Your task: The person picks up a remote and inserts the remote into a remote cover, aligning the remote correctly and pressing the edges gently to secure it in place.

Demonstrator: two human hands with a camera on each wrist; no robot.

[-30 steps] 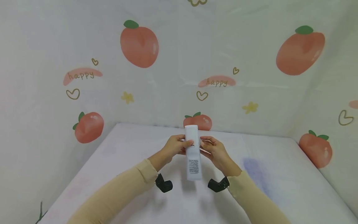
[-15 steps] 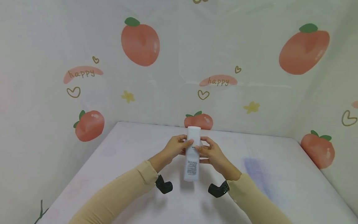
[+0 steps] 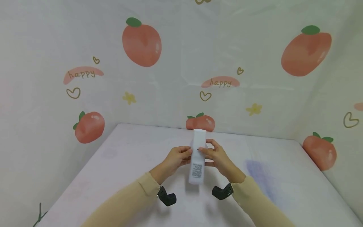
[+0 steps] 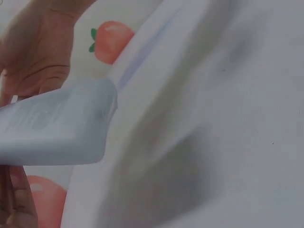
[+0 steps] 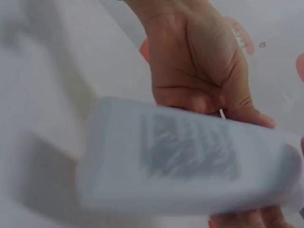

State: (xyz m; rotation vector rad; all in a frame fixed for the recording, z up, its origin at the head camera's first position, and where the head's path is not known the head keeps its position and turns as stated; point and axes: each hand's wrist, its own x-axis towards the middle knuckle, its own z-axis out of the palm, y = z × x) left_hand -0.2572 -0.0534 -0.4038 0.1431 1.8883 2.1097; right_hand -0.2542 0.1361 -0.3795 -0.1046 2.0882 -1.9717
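A slim white bottle with a block of grey print on its lower front is held in the air above the table, slightly tilted. My right hand grips it from the right, thumb across the front and fingers round the far side. From the left, my left hand pinches its edge at mid-height with thumb and fingers. The bottle's base faces the left wrist camera, and there the right palm shows beyond it. In the right wrist view the printed label is blurred, with the left palm behind.
A white table with a faint purple streak on its right side spreads under the hands. Behind it hangs a white backdrop printed with peaches, hearts and stars. Black wrist cameras jut out below both wrists.
The right hand has closed onto the bottle, its thumb coming over the front. The left hand has slid lower, its thumb moving from the front to the left edge. The bottle has shifted slightly right.
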